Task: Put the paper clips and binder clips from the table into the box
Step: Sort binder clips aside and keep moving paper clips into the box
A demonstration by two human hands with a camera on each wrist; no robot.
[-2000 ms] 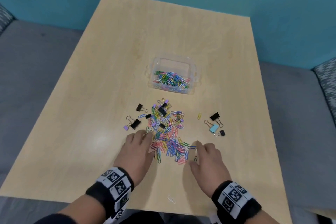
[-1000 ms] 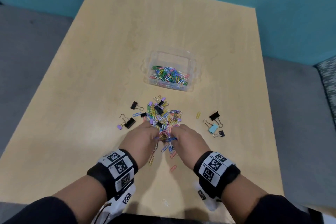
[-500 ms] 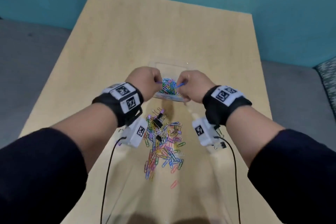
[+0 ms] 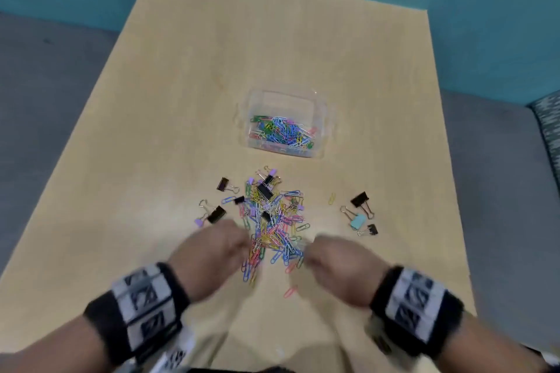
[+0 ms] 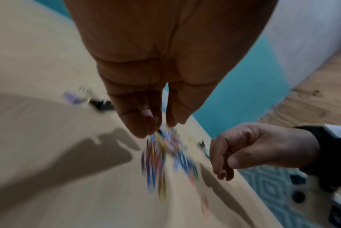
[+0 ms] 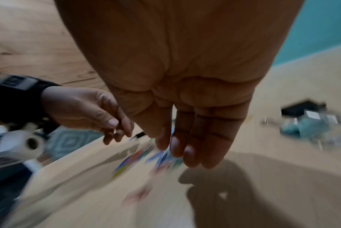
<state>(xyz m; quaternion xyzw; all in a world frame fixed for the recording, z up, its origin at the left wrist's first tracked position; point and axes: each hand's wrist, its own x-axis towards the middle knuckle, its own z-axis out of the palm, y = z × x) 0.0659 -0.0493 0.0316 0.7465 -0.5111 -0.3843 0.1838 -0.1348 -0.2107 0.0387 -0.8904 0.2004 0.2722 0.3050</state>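
A clear plastic box (image 4: 283,93) stands mid-table with coloured paper clips (image 4: 281,132) inside. Nearer me lies a pile of paper clips (image 4: 272,221) mixed with black binder clips (image 4: 264,191). My left hand (image 4: 239,239) hovers at the pile's near left edge and my right hand (image 4: 315,248) at its near right edge, both blurred by motion. In the left wrist view the left hand (image 5: 158,128) has straight fingers and holds nothing. The right wrist view shows the right hand (image 6: 177,151) relaxed and empty over the clips (image 6: 160,157).
Loose binder clips lie left of the pile (image 4: 216,214) and to its right (image 4: 359,199), one of them teal (image 4: 357,222). A yellow paper clip (image 4: 331,198) and a pink one (image 4: 290,291) lie apart. The table (image 4: 181,100) meets a teal wall at the back.
Both hands gathered a bunch of paper clips, carried it to the box and let it go there. They have since come back empty to the near end of the pile.
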